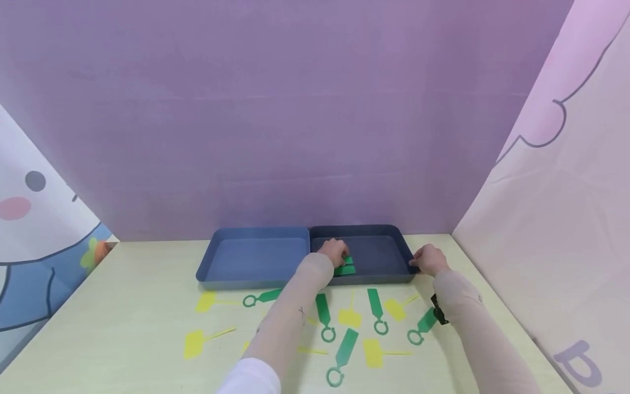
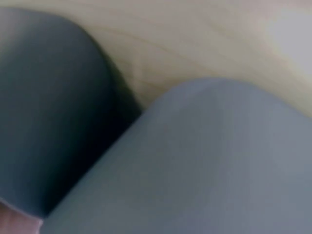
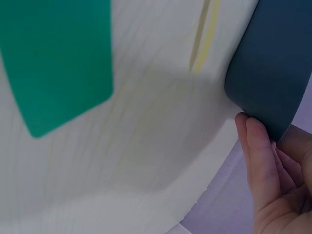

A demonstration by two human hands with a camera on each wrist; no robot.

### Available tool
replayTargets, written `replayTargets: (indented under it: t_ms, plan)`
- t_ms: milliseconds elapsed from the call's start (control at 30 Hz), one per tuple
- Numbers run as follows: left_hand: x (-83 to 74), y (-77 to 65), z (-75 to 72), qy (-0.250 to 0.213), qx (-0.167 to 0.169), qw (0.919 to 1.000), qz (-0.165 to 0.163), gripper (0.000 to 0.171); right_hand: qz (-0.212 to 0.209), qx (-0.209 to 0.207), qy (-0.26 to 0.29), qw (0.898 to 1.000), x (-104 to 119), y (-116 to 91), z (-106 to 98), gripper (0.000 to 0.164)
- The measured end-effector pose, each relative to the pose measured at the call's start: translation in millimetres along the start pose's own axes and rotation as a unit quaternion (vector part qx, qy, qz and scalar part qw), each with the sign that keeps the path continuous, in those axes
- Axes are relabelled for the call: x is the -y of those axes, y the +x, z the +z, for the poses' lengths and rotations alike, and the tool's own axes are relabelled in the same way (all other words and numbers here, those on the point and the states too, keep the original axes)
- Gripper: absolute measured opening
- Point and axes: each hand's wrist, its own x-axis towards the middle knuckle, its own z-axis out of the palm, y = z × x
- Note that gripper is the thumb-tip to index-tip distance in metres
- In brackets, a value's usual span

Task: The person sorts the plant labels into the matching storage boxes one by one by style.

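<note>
Two shallow trays stand side by side at the back of the table, a blue tray (image 1: 263, 254) and a dark navy tray (image 1: 376, 253). My left hand (image 1: 333, 251) reaches into the navy tray's left part, its curled fingers on a green loop tag (image 1: 348, 260). A second green tag (image 1: 345, 270) lies just in front of it. At the navy tray's right side, my right hand (image 1: 429, 260) pinches the wall between thumb and fingers, also seen in the right wrist view. The left wrist view shows only the trays' outer corners and a sliver of skin.
In front of the trays lie several green loop tags (image 1: 346, 347) and several yellow tags with thin stems (image 1: 194, 343), spread over the pale table (image 1: 128, 306). A purple backdrop (image 1: 315, 120) rises right behind the trays. A printed cloth (image 1: 566, 230) hangs on the right.
</note>
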Motion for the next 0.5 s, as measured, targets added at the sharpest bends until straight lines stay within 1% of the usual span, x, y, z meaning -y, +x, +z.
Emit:
replayTargets:
  t_ms: [233,367,500]
  plan:
    - [3.2,0.4,3.0,0.011,-0.007,0.9999,-0.005,0.030,-0.004,0.003,-0.012,1.000,0.0,2.9,1.8,0.027]
    - [5.4,1.3,2.6,0.016,-0.009,0.9998,-0.004,0.029,-0.009,0.000,-0.018,1.000,0.6,3.6,2.5,0.026]
    - [6.9,0.6,0.3,0.011,-0.009,0.9999,-0.002,0.030,-0.009,0.002,-0.019,1.000,1.3,3.5,2.8,0.026]
